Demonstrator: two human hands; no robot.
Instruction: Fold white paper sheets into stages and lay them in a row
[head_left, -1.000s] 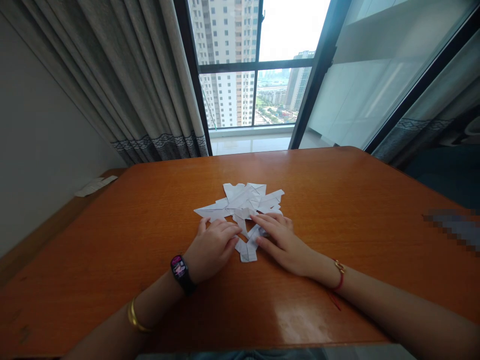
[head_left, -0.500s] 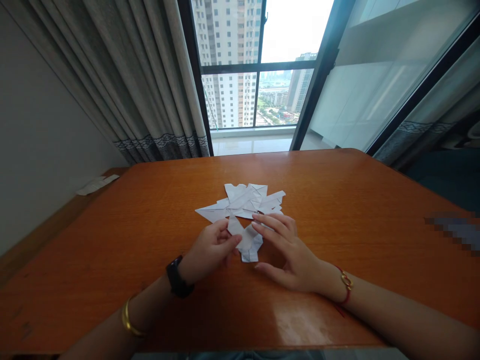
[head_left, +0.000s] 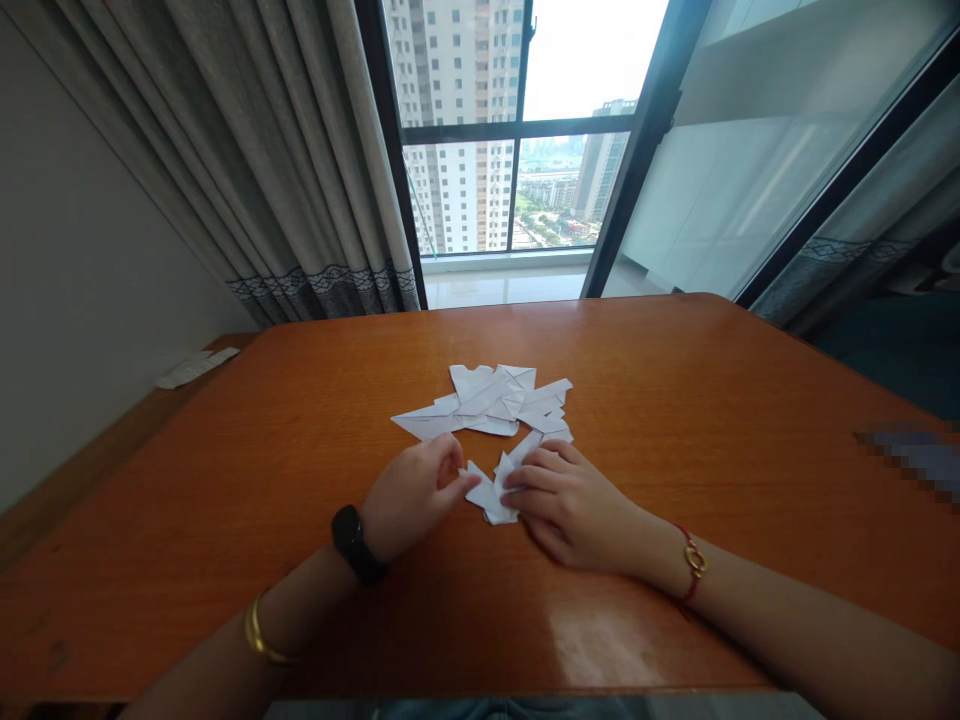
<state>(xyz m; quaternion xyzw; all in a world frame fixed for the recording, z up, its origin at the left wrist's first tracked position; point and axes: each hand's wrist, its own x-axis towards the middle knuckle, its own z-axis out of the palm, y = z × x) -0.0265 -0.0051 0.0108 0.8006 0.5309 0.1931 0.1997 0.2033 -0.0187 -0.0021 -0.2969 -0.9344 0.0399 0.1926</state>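
A small white folded paper (head_left: 489,496) lies on the table in front of me, with pointed flaps at its left and right. My left hand (head_left: 424,490) pinches its left flap between thumb and fingers. From the right, my right hand (head_left: 574,500) has its bent fingertips gripping the paper's right flap; its thumb is tucked low and partly hidden. Just beyond the hands is a loose pile of white folded paper pieces (head_left: 487,400), one with a long point to the left. More paper reaches from the pile toward my right fingers.
The wooden table (head_left: 300,400) stretches around the papers. A whitish flat item (head_left: 196,368) rests on a ledge to the left. A blurred-out patch (head_left: 911,455) covers something at the right edge. Behind stand a curtain (head_left: 315,160) and a window (head_left: 517,130).
My right hand has come down and closed onto the right side of the folded paper. The paper's left flap has tilted lower, with my left hand still holding it.
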